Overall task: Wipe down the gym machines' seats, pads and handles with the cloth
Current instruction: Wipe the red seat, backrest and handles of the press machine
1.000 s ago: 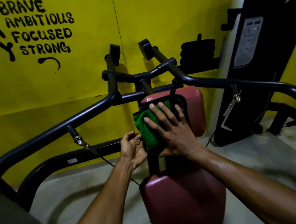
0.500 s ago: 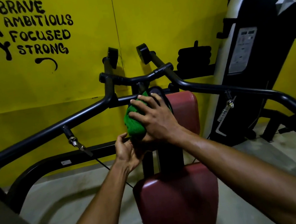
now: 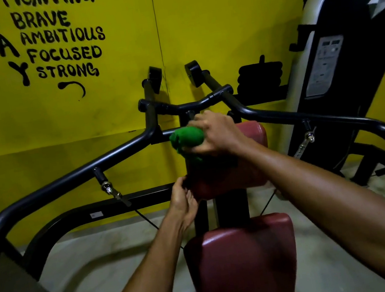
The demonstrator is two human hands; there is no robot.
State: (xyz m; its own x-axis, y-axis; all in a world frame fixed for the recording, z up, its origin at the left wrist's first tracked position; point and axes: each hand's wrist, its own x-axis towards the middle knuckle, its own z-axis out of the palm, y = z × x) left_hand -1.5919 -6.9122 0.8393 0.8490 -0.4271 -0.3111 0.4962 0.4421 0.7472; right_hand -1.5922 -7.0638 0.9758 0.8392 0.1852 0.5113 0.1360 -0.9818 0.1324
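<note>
**Cloth (image 3: 186, 138) wadded at the pad's top edge**

Green and bunched into a ball, the cloth sits at the top left corner of the upper pad (image 3: 252, 161), just under the black crossbar (image 3: 180, 108). The right hand (image 3: 217, 133) curls its fingers over it and clamps it against the pad. The left hand (image 3: 182, 200) wraps its fingers round the pad's lower left edge, apparently to steady it.

Main risk, as I judge it: a balled cloth touches only a small patch, so the stroke may skip most of the pad's face and leave its right side unwiped. The wad also lies close to the post and crossbar behind the pad, where a loose fold could snag. The right forearm passes near the right lever arm (image 3: 333, 118), and a wide sweep could knock it. The seat (image 3: 245, 263) and the bars look untouched by the cloth at this moment.

Count:
- one cloth
- two hands
- two maroon cushions: the upper pad and the seat nearer the camera
- two long black lever arms, left (image 3: 66, 181) and right
- two round end caps (image 3: 155, 78) at the far end
- two cable clips (image 3: 108, 187), one hanging from each lever arm
- one other machine (image 3: 361, 56) at the right, against the yellow wall (image 3: 216, 15)
</note>
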